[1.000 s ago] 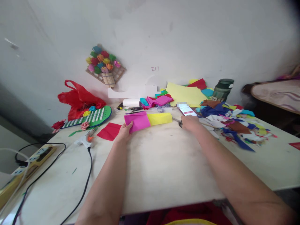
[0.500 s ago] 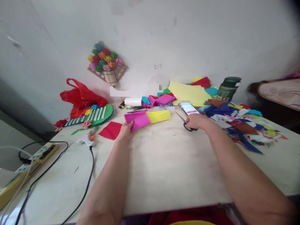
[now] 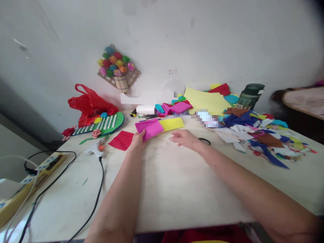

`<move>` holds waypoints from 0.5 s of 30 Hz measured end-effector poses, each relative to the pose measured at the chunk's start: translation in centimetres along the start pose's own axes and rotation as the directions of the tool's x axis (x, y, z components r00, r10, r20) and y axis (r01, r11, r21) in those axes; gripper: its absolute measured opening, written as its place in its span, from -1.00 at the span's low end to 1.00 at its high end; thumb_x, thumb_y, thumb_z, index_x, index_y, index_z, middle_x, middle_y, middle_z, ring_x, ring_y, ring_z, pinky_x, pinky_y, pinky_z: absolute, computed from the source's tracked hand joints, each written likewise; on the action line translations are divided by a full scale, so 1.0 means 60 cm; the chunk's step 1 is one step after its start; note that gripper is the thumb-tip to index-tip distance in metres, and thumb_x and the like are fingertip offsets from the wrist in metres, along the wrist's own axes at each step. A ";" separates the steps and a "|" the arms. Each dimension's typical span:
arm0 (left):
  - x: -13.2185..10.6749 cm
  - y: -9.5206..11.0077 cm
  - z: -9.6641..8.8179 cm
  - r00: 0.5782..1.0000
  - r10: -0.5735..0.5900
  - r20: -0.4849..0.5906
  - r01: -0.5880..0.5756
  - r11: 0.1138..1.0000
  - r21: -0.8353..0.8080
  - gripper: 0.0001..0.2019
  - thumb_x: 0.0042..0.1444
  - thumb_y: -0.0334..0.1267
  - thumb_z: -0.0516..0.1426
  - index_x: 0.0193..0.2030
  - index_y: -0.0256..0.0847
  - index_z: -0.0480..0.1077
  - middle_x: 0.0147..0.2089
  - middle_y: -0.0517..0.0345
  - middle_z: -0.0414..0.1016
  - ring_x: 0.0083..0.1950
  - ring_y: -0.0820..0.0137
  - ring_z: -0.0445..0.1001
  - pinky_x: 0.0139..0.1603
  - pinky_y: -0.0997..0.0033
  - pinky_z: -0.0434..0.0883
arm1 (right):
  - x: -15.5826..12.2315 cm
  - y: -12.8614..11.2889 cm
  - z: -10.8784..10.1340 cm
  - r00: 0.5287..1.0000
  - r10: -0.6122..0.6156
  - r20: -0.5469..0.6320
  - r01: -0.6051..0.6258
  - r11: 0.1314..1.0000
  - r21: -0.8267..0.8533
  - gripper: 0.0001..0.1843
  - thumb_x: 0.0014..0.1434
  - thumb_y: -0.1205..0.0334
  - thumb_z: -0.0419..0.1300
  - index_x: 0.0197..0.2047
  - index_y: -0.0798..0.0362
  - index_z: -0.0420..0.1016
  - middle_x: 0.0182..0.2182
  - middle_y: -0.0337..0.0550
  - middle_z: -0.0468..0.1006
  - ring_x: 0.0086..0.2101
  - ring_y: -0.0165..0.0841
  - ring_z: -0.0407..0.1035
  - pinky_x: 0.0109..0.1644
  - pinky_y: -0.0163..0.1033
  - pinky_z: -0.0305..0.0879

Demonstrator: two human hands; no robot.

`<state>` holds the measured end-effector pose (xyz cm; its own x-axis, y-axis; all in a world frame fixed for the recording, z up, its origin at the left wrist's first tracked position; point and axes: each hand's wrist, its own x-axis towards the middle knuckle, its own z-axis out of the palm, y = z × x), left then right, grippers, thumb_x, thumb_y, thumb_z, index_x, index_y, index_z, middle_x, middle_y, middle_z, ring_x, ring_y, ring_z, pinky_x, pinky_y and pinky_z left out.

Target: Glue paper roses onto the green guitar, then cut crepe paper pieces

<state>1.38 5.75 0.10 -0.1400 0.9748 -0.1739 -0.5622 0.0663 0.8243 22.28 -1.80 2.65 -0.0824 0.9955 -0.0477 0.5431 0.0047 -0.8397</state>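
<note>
My left hand (image 3: 139, 139) grips the near edge of a folded magenta crepe paper (image 3: 150, 128), thumb on top. From under it a folded yellow paper (image 3: 174, 124) sticks out to the right. My right hand (image 3: 184, 137) is above the table just short of the yellow paper, empty, with its fingers loosely stretched to the left. Behind its wrist shows a black handle loop of the scissors (image 3: 205, 140); the forearm and hand hide most of them. A red paper piece (image 3: 122, 140) lies beside my left hand.
On the left are a glue gun (image 3: 95, 148) with its cord, a power strip (image 3: 48, 168), a green board (image 3: 107, 125) and a red plastic bag (image 3: 87, 104). A blurred-out phone (image 3: 207, 118), paper scraps (image 3: 263, 130) and a dark green bottle (image 3: 250, 96) occupy the right.
My right hand has let go of the scissors, leaving them on the table, and has moved left toward the papers. My left hand keeps its grip on the magenta paper.
</note>
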 end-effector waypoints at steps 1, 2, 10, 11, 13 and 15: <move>-0.001 -0.001 0.001 1.000 -0.003 0.004 0.003 1.000 -0.004 -0.91 0.03 -0.53 0.09 -0.35 -0.31 0.36 -0.46 0.14 0.48 -0.46 0.47 0.47 -0.29 0.45 0.47 | 0.006 -0.003 0.031 0.998 0.026 0.065 -0.044 0.957 0.286 -0.60 -0.01 0.00 0.19 -0.18 0.11 0.42 -0.20 0.02 0.49 -0.26 -0.25 0.41 -0.26 -0.19 0.38; -0.002 -0.002 0.002 1.000 -0.006 0.012 0.006 1.000 -0.010 -0.91 0.04 -0.53 0.09 -0.35 -0.31 0.36 -0.46 0.13 0.48 -0.45 0.47 0.47 -0.28 0.44 0.48 | 0.014 -0.006 0.060 0.994 0.030 0.103 -0.077 0.863 0.499 -0.59 -0.03 -0.03 0.21 -0.22 0.12 0.41 -0.22 0.02 0.49 -0.27 -0.27 0.41 -0.26 -0.19 0.38; -0.002 -0.006 0.006 0.996 -0.044 0.073 0.051 0.994 -0.092 -0.90 0.07 -0.52 0.06 -0.30 -0.31 0.37 -0.44 0.10 0.49 -0.46 0.47 0.48 -0.37 0.52 0.48 | 0.083 -0.035 0.156 0.998 -0.061 -0.013 0.036 0.389 0.921 -0.61 -0.05 0.04 0.20 -0.16 0.02 0.32 -0.19 -0.11 0.50 -0.16 -0.32 0.39 -0.14 -0.23 0.32; -0.001 -0.007 0.006 0.995 -0.051 0.082 0.059 0.993 -0.100 -0.89 0.07 -0.52 0.06 -0.30 -0.31 0.37 -0.43 0.09 0.49 -0.45 0.47 0.48 -0.37 0.52 0.48 | 0.088 -0.036 0.157 0.996 -0.071 -0.045 0.068 0.366 0.928 -0.59 -0.05 0.02 0.20 -0.15 0.03 0.32 -0.17 -0.11 0.50 -0.15 -0.31 0.39 -0.13 -0.23 0.32; 0.000 -0.009 0.006 0.992 -0.054 0.116 0.068 0.991 -0.114 -0.88 0.08 -0.52 0.05 -0.28 -0.32 0.37 -0.40 0.06 0.50 -0.42 0.44 0.49 -0.35 0.49 0.49 | 0.094 -0.040 0.160 0.993 -0.082 -0.084 0.106 0.317 0.943 -0.59 -0.07 0.02 0.21 -0.16 0.04 0.34 -0.16 -0.11 0.50 -0.15 -0.31 0.39 -0.12 -0.23 0.32; -0.001 -0.012 0.006 0.986 -0.052 0.159 0.070 0.991 -0.114 -0.89 0.08 -0.51 0.05 -0.28 -0.33 0.38 -0.37 0.05 0.50 -0.40 0.44 0.50 -0.32 0.48 0.49 | 0.098 -0.044 0.161 0.991 -0.082 -0.108 0.125 0.260 0.957 -0.61 -0.10 0.07 0.24 -0.19 0.06 0.37 -0.18 -0.10 0.52 -0.16 -0.30 0.39 -0.11 -0.22 0.32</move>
<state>2.11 5.74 -0.30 0.0204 0.9915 -0.1287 -0.6600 0.1100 0.7432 12.26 3.13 -0.64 -0.0360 0.9962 0.0794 -0.6691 0.0351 -0.7424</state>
